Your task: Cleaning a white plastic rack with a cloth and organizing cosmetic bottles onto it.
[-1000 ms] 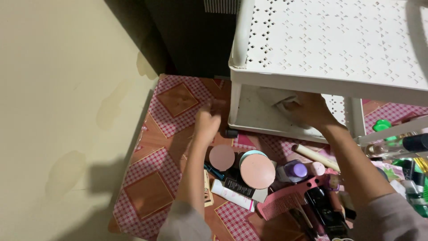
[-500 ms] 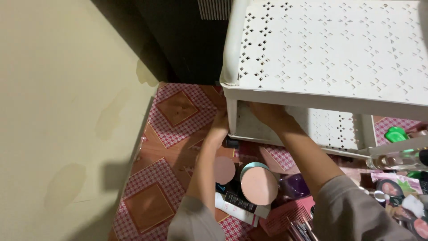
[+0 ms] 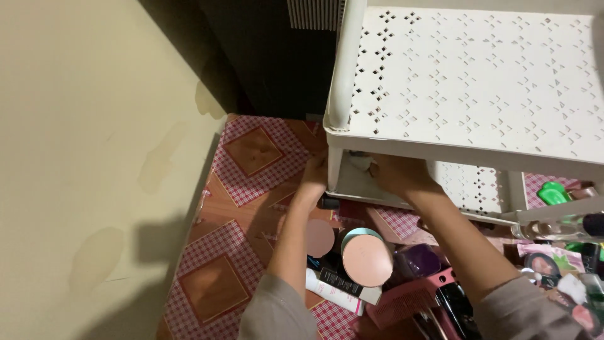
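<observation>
now both hands are at the white perforated rack (image 3: 478,82) — the left hand (image 3: 313,173) wraps its front corner leg (image 3: 334,170), fingers closed on it, while the right hand (image 3: 397,174) reaches under the top shelf, seemingly bunched on a pale cloth (image 3: 362,162), grip hard to tell. the leg stands upright just right of the left hand. half a second back the rack sat lower and further left in view — the cosmetics pile (image 3: 365,258) sits near the wrists

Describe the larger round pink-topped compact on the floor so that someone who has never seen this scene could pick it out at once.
Start at the white perforated plastic shelf rack and drop to the checkered floor mat below its front edge. Between the person's forearms lies the large round compact with a peach-pink lid and pale teal rim, bigger than the small plain pink disc to its left.
</observation>
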